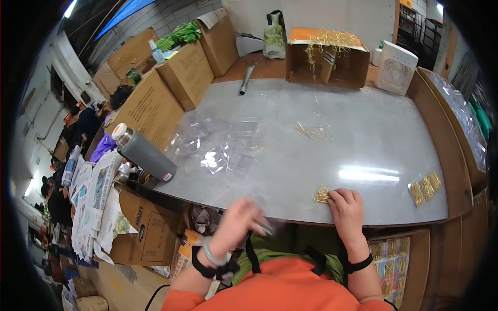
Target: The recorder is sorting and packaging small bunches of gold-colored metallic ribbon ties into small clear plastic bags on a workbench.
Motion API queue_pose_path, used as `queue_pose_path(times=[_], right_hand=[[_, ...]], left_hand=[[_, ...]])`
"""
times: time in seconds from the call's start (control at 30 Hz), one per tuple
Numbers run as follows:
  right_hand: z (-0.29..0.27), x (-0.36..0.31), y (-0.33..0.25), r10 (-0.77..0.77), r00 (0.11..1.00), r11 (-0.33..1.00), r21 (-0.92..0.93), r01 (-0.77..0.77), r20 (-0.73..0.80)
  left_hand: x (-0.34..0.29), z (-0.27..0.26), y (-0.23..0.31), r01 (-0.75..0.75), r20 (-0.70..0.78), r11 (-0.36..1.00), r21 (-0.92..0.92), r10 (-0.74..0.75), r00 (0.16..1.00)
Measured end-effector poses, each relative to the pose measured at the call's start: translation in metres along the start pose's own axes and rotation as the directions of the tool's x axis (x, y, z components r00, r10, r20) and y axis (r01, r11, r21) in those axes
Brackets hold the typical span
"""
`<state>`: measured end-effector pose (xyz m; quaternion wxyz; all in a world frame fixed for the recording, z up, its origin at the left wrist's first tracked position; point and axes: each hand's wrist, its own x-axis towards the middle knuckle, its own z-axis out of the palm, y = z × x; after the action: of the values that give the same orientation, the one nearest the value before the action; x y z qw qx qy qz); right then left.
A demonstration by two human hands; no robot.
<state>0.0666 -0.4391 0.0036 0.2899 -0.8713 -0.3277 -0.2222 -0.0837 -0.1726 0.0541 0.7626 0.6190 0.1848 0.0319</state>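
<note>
My right hand (346,208) rests at the table's near edge, its thumb and fingers closed on a small bundle of thin gold-coloured pins (321,195). To its left, my left hand (243,220) is blurred by motion over the table edge. Its fingers are pinched together on what looks like a clear plastic bag (268,227), smeared and partly see-through. Beyond that hand, a loose heap of clear plastic bags (220,145) is spread over the grey tabletop (290,171). Some loose gold pins (313,130) lie farther back. At the right, filled clear packets of gold pins (425,187) lie near the edge.
A grey flask (144,154) stands at the left edge, before several cardboard boxes (150,111). An open carton (328,65) topped with gold pins and a white fan (396,67) stand at the back. A dark tube (247,80) lies nearby. Below right, a box (415,264) holds filled packets.
</note>
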Motion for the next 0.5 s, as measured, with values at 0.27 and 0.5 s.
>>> queue_pose_path(times=[0.27,0.5], right_hand=[[0.008,0.002,-0.022,0.008,1.0,1.0,-0.015,-0.008,-0.008],[0.014,-0.002,-0.047,-0.042,0.998,0.999,0.018,0.041,0.053]], left_hand=[[-0.013,0.034,-0.099,0.397,0.281,0.909,0.125,-0.416,0.865],[-0.009,0.054,-0.084,0.425,0.335,0.793,-0.436,-0.296,0.895]])
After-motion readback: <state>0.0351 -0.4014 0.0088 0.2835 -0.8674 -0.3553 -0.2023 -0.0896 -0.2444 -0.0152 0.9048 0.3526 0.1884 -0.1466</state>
